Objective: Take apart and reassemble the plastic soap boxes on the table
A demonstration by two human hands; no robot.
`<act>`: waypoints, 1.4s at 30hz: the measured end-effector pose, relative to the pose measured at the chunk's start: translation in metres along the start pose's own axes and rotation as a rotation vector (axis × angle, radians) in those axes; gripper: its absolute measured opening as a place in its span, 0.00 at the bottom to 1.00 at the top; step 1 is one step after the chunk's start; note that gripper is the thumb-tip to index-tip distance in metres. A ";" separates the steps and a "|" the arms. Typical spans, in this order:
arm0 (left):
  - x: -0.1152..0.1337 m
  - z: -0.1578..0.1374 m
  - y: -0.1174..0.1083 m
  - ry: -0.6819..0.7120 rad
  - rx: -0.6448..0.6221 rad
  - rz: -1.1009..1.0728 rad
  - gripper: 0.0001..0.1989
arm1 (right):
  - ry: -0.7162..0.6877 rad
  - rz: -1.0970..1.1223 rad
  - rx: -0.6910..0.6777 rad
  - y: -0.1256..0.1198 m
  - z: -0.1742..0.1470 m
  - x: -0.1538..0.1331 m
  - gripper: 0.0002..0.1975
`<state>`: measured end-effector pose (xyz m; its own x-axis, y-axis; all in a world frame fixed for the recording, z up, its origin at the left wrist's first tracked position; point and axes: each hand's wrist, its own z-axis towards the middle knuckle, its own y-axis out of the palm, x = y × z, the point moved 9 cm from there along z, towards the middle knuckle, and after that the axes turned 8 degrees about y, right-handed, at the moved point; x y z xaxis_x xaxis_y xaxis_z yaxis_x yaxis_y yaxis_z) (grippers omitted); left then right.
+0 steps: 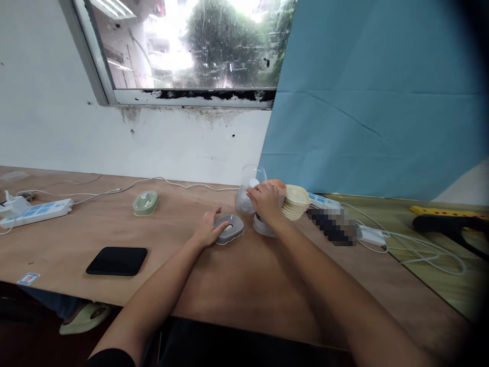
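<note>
My camera takes in a blue sheet [374,102] on the right part of the wall, then the brown table [229,290] running below it, then a grimy window [229,51] above the middle. On the table at my far left lies a white power strip [38,213]; nearer me, a black phone [116,261] lies flat.

My right hand [266,201] is bent over some containers, fingertips just beside the clear tubs [245,201]; I cannot tell whether those fingers grip anything. My left hand [208,228] is at the left side of the grey box [234,229], thumb over its top and fingers parted; I cannot tell how firmly it holds. To the right of my right hand stands a stack of yellow trays [297,199]. The grey box rests on the table between my hands, and a smaller green box [145,205] sits farther left.
</note>
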<state>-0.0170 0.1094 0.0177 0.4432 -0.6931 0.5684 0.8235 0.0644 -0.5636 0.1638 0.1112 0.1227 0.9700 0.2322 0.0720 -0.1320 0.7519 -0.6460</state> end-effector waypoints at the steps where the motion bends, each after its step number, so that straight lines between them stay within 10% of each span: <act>1: 0.001 0.000 0.000 0.007 -0.008 0.026 0.31 | 0.008 -0.041 -0.043 0.005 0.009 0.002 0.11; 13: 0.011 -0.002 0.007 -0.002 -0.162 0.157 0.36 | -0.125 -0.165 -0.315 0.045 0.026 -0.017 0.15; 24: 0.016 -0.005 0.020 0.039 -0.328 0.189 0.48 | -0.119 0.222 -0.040 -0.009 -0.020 -0.036 0.14; 31: 0.012 -0.001 0.009 -0.015 -0.145 0.006 0.35 | -0.147 0.445 -0.018 -0.007 -0.092 -0.040 0.16; 42: 0.011 -0.001 0.000 -0.007 -0.015 -0.321 0.31 | -0.136 0.436 0.056 -0.011 -0.097 -0.039 0.21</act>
<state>-0.0126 0.1013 0.0234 0.1640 -0.6712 0.7229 0.9163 -0.1679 -0.3636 0.1469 0.0337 0.0531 0.7863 0.6104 -0.0959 -0.5363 0.5970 -0.5966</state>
